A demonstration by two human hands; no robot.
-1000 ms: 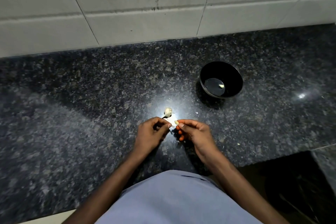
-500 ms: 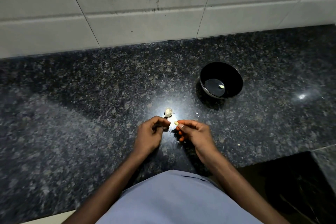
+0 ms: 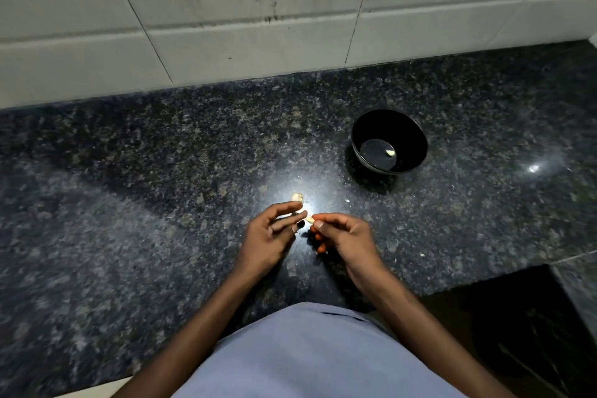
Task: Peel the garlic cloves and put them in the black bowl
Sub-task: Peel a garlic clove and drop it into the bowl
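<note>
Fingertips of the right hand (image 3: 342, 236) pinch a garlic clove (image 3: 309, 220) above the dark granite counter (image 3: 129, 203). Just beside it, the left hand (image 3: 268, 236) has its fingers loosely straightened, holding nothing. Another garlic piece (image 3: 297, 197) lies just beyond them. Farther right, the black bowl (image 3: 416, 136) holds one peeled clove (image 3: 390, 152).

The person wears a plain pale blue-grey cloth top (image 3: 310, 355), smooth and unpatterned, filling the bottom centre of the head view; a short dark seam line runs across it near its upper right edge; both forearms are bare to the frame edge, with no sleeves, watch or bands showing; the left hand (image 3: 268, 236) and the right hand (image 3: 347, 237) are ungloved; the right hand's fingertips (image 3: 319, 247) look orange-tinted.
</note>
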